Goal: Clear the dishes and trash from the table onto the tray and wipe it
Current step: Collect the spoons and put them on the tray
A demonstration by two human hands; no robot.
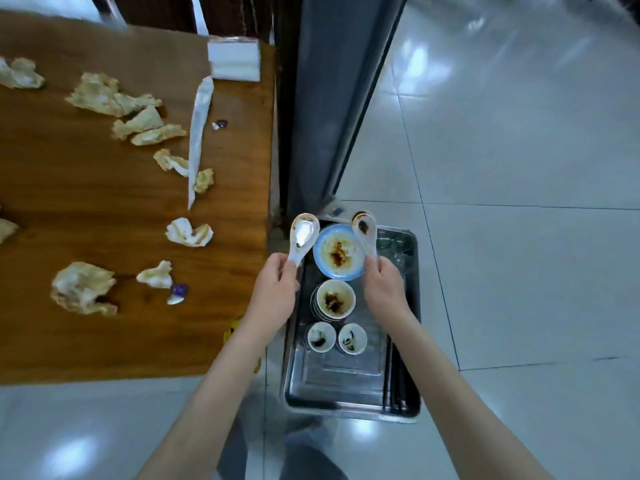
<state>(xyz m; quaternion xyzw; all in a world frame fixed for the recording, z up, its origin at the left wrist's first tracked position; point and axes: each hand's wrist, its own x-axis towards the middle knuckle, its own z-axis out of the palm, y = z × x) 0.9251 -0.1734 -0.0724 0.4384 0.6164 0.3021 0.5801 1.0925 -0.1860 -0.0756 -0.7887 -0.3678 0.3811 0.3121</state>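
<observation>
- Dishes look mostly cleared: the tray (pixel 349 393) beside the table (pixel 104 209) carries a blue-rimmed plate (pixel 341 252) at its far end, a stack of bowls (pixel 334 299) nearer, and two small cups (pixel 321 337) (pixel 352 338) nearer again.
- Spoons seem to be the step in hand, both held above the tray's far end, one on each side of the plate.
- Left hand (pixel 277 285) has its fingers curled round the handle of the left spoon (pixel 303 237), whose scoop hangs over the tray's table-side edge.
- Right hand (pixel 382 284) pinches the handle of the right spoon (pixel 365 233), whose stained scoop points away past the plate's rim.
- Next, I judge, both spoons need setting down on bare tray metal or in a dish, low and gently so they do not slide or chip the crockery.
- Trash remains on the table, well left of the tray: crumpled napkins (pixel 83 287), a long white wrapper (pixel 199 140), small purple foil scraps (pixel 178 292) and a tissue pack (pixel 234 60) at the far corner.
- Wiping is not yet begun, by the look of it; no cloth is visible.
</observation>
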